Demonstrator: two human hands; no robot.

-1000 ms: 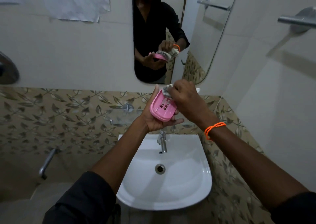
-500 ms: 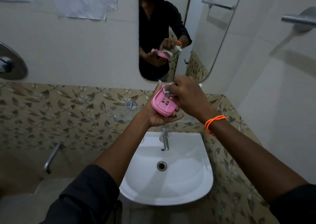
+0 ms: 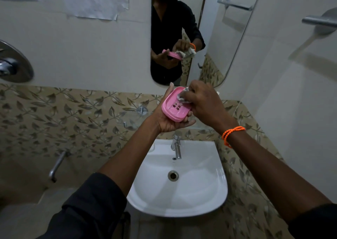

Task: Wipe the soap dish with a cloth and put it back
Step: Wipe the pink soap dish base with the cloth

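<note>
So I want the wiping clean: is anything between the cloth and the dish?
Nothing visible. The right hand presses the cloth straight into the far end of the dish, which the left hand holds from below.

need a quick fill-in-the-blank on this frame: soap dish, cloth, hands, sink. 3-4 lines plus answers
1. The soap dish is coloured ____.
2. The dish rests in the palm of the ____ hand.
3. The right hand presses the cloth against the dish's ____ face, the one with the drain slots.
4. Below both hands, the white sink has a metal tap and a round ____ at its middle.

Missing words: pink; left; inner; drain
</note>
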